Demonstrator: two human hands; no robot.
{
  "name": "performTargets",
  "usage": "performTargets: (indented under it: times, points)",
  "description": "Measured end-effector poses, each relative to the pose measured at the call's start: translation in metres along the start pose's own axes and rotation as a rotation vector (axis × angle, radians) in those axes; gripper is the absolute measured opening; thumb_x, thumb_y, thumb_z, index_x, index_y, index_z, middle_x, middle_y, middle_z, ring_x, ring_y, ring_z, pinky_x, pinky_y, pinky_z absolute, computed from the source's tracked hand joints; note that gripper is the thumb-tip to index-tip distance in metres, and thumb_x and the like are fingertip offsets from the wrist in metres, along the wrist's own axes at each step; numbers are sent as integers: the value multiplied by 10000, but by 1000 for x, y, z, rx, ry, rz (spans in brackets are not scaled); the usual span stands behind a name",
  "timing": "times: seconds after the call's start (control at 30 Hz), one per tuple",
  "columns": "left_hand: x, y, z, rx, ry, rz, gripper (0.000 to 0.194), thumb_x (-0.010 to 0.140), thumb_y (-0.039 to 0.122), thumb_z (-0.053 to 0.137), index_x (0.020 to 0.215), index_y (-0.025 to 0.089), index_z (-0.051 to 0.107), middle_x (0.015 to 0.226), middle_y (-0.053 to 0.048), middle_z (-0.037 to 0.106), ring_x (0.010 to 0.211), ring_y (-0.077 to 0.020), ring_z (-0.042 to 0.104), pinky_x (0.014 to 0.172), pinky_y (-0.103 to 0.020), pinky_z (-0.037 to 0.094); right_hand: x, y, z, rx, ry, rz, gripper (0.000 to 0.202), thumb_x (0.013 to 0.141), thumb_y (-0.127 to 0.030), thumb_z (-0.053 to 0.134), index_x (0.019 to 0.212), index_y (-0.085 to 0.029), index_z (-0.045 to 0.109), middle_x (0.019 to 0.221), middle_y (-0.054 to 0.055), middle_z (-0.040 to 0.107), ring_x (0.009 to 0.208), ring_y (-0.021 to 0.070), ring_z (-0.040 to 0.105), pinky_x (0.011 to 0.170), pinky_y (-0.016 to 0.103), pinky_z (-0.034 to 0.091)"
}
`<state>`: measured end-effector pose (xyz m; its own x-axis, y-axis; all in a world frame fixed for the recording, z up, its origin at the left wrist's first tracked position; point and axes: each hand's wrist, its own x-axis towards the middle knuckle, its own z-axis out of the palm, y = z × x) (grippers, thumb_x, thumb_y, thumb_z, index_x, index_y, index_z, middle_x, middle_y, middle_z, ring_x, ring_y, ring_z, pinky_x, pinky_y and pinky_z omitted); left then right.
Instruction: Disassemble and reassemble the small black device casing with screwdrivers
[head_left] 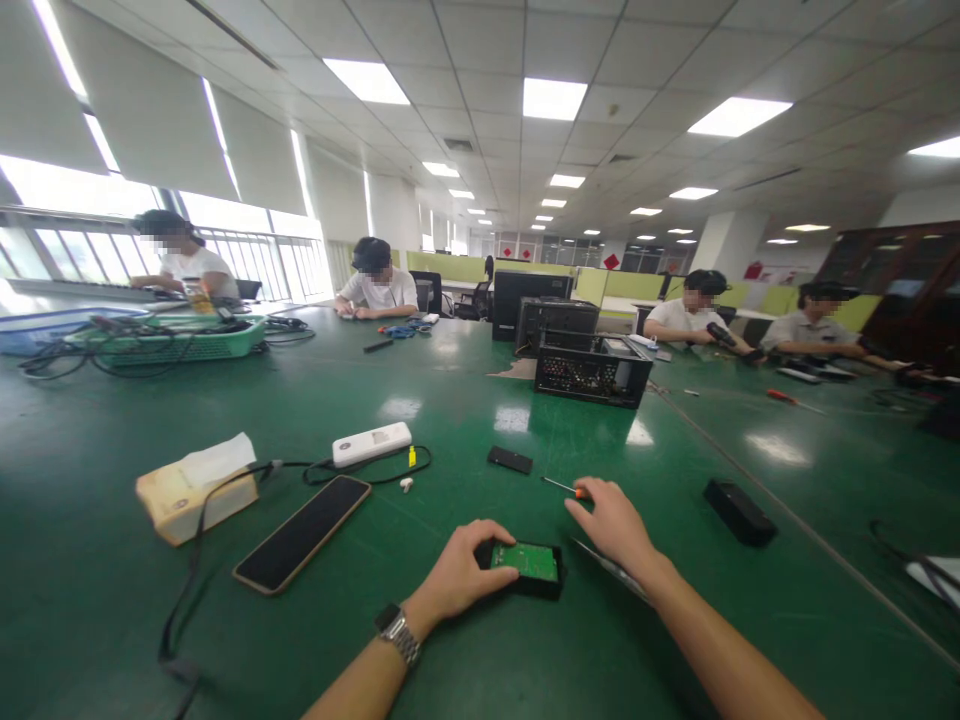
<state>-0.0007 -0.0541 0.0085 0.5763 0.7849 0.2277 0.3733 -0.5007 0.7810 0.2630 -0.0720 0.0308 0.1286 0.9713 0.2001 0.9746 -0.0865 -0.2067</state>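
My left hand (463,570) holds the left end of a small black case (551,592) on the green table, thumb and fingers across its edges. Inside that case lies a green circuit board (531,562), facing up. My right hand (611,515) is closed at the fingertips on the orange handle of a screwdriver (561,486), whose thin shaft points left along the tabletop. Partly under my right wrist lies a slim metal tool, seemingly tweezers (611,568). Beyond the case rests a flat black cover (510,459).
A phone (304,535), a tissue pack (196,490), a white power strip (372,444) and a cable lie left. A black block (740,511) sits right. Opened computer cases (592,370) and a green basket (169,345) stand farther back. Several people sit around the table.
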Motion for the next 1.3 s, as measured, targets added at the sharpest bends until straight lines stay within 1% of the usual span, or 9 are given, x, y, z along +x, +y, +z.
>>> performTargets:
  times: [0.07, 0.13, 0.2, 0.3, 0.43, 0.73, 0.87, 1.07, 1.3]
  points:
    - [-1, 1, 0, 24, 3, 5, 298, 715, 324, 749, 978, 203, 681, 997, -33, 677, 956, -240, 586, 899, -326, 394, 40, -21, 4, -14, -21, -22, 356, 919, -405, 514, 1202, -200, 582, 1111, 73, 657, 1046, 225, 565, 864, 321, 444]
    - [-1, 2, 1, 43, 11, 15, 289, 715, 321, 746, 975, 211, 679, 1000, -28, 680, 956, -239, 582, 897, -326, 387, 72, -40, 12, -46, -39, -20, 389, 922, -401, 539, 1240, -178, 549, 1173, 95, 620, 1079, 241, 559, 897, 385, 456]
    - [-2, 2, 1, 55, 22, 32, 280, 716, 307, 742, 970, 211, 675, 997, -25, 680, 944, -233, 581, 895, -327, 380, 92, -55, 23, -85, -67, -29, 383, 922, -379, 564, 1242, -170, 536, 1230, 96, 575, 1076, 245, 569, 902, 450, 474]
    - [-1, 2, 2, 63, 31, 46, 277, 700, 268, 744, 959, 208, 668, 976, -21, 678, 923, -224, 584, 884, -322, 380, 104, -68, 37, -141, -128, -60, 337, 925, -338, 577, 1217, -171, 550, 1233, 85, 566, 1046, 231, 590, 879, 453, 503]
    - [0, 3, 2, 87, 23, 54, 287, 685, 241, 738, 962, 217, 663, 969, -13, 674, 916, -221, 583, 882, -323, 376, 105, -67, 42, -189, -211, -75, 309, 929, -328, 573, 1193, -168, 564, 1203, 82, 584, 1011, 216, 604, 851, 425, 520]
    - [-2, 5, 1, 114, 13, 71, 280, 707, 252, 702, 981, 225, 650, 983, -12, 663, 925, -217, 574, 877, -314, 389, 94, -53, 21, -177, -316, -59, 291, 935, -324, 562, 1190, -184, 569, 1215, 81, 579, 1010, 209, 602, 853, 414, 521]
    - [0, 3, 2, 122, 13, 68, 289, 706, 247, 705, 988, 227, 648, 990, -12, 658, 930, -216, 574, 880, -312, 391, 88, -65, 24, -147, -400, -42, 288, 937, -332, 560, 1175, -171, 573, 1170, 76, 600, 962, 196, 619, 817, 396, 535]
    - [-1, 6, 1, 133, 0, 67, 268, 716, 242, 691, 978, 218, 641, 991, -25, 658, 932, -218, 569, 884, -310, 396, 80, -89, 27, -183, -390, -82, 297, 936, -353, 558, 1167, -169, 580, 1184, 80, 597, 1010, 213, 605, 865, 429, 511]
    - [-3, 1, 1, 117, -11, 52, 544, 629, 229, 773, 1134, 239, 572, 1090, -28, 619, 978, -238, 541, 898, -330, 401, 76, -90, 17, -218, -475, -244, 312, 923, -342, 580, 1181, -166, 572, 1200, 81, 586, 1012, 217, 604, 854, 427, 517]
